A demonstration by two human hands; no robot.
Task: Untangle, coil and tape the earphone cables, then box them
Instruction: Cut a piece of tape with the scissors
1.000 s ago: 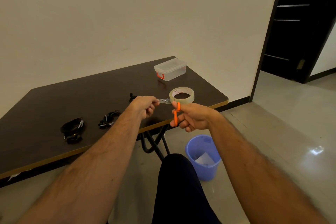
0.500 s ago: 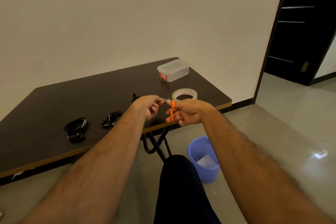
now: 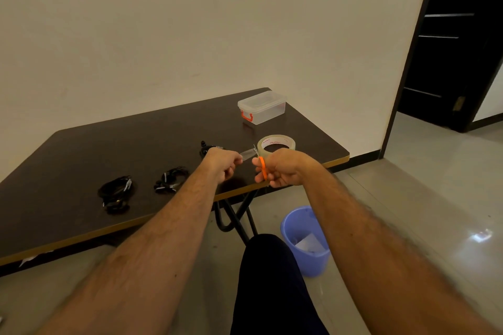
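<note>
Pinching a clear tape strip (image 3: pixel 247 154), the left hand (image 3: pixel 223 164) pulls it taut while the right hand (image 3: pixel 280 168) grips orange scissors (image 3: pixel 261 167) at the tape roll (image 3: pixel 276 143). That strip looks flimsy and sticky, best held by its ends. Coiled earphone cables (image 3: pixel 116 191), light and limp, lie on the table (image 3: pixel 81 149). The lidded plastic box (image 3: pixel 261 107) looks empty; paper sits in the blue bin (image 3: pixel 304 242).

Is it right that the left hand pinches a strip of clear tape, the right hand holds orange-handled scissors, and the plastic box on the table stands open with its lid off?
Not quite. The head view shows the plastic box closed, its lid on. The rest holds: the left hand pinches the tape strip, and the right hand holds the orange-handled scissors.
</note>
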